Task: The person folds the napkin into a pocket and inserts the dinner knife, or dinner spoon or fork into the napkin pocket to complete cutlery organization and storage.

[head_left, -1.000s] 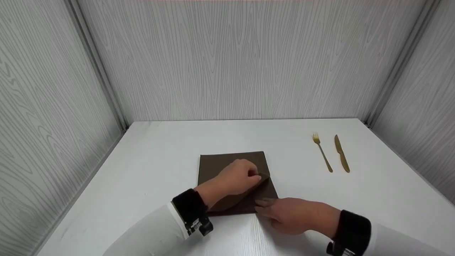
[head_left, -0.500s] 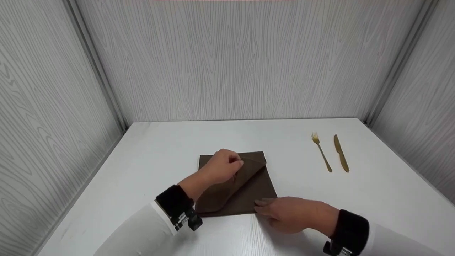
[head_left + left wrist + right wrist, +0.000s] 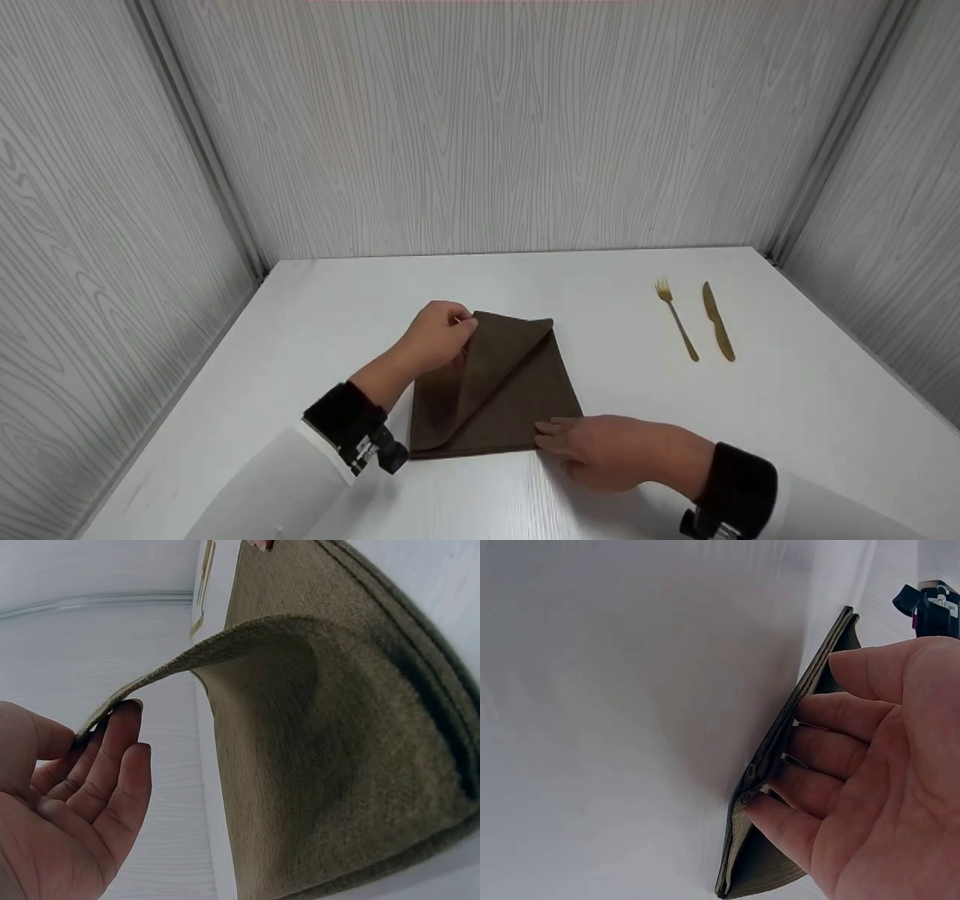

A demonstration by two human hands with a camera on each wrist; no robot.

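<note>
Starting at the left, a corner of the brown napkin's [image 3: 495, 390] top layer is pinched by the left hand [image 3: 439, 334], whose thumb and fingers [image 3: 112, 757] are closed on the cloth's edge. In the left wrist view that layer is seen lifted off the layers beneath it and curved in an arch up to the fingertips. In the head view the raised flap is laid diagonally, from the near left corner of the napkin toward its far right corner, while the pinched corner is held at the napkin's far left edge. A white sleeve and a dark wrist strap are worn on the forearm.

The napkin itself is found on the white surface [image 3: 337, 300], at its middle, folded to a square of several layers.

At the napkin's near right corner the right hand [image 3: 622, 454] is rested flat, its fingers [image 3: 832, 754] held straight and loosely together, with the tips pressed on the cloth's edge; nothing is gripped by them. In the right wrist view the stacked edges of the folded layers are shown just under those fingertips.

Farther right, well apart from the napkin, a gold fork [image 3: 676, 319] and a gold knife [image 3: 718, 321] are laid side by side near the surface's far right corner.
</note>
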